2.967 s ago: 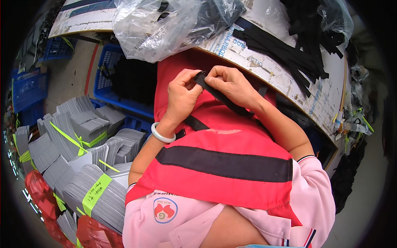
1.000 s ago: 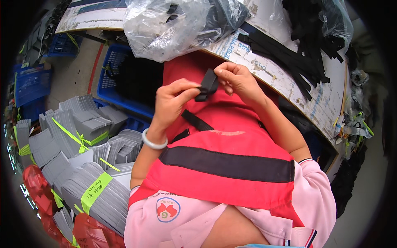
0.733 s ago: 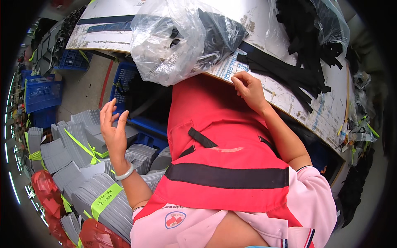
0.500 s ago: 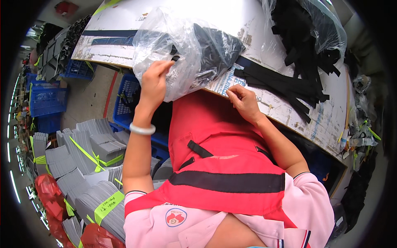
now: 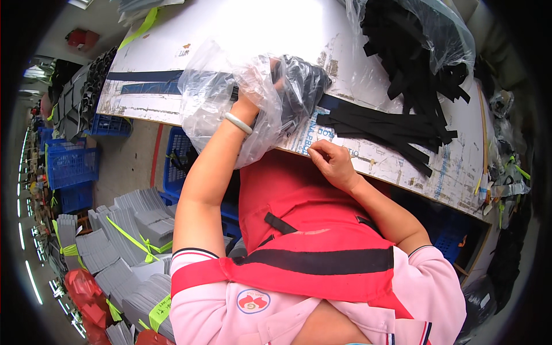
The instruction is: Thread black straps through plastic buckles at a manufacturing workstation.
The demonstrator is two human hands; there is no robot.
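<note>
A clear plastic bag (image 5: pixel 261 118) lies on the worktable with dark pieces (image 5: pixel 305 83) inside it. My left hand (image 5: pixel 260 80) reaches into the bag's mouth, its wrist wrapped by crinkled film. The plastic and glare hide its fingers, so what they touch cannot be made out. At the table's near edge rests my right hand (image 5: pixel 335 165), fingers curled and pressed toward the thumb; anything between them is too small to name. Just beyond it, black fabric strips (image 5: pixel 379 127) lie in a loose pile on the table.
More black strips (image 5: pixel 397 52) spill from another clear bag (image 5: pixel 445 43) at the far right. Flat dark blue bands (image 5: pixel 150 88) lie on the white worktable (image 5: pixel 230 26). Blue crates (image 5: pixel 72 164) and bundled grey sheets (image 5: pixel 129 253) with yellow-green ties stand on the left.
My left hand has moved forward and right, from outside the bag to inside its mouth. The black piece at its fingertips is no longer visible. My right hand has barely moved.
</note>
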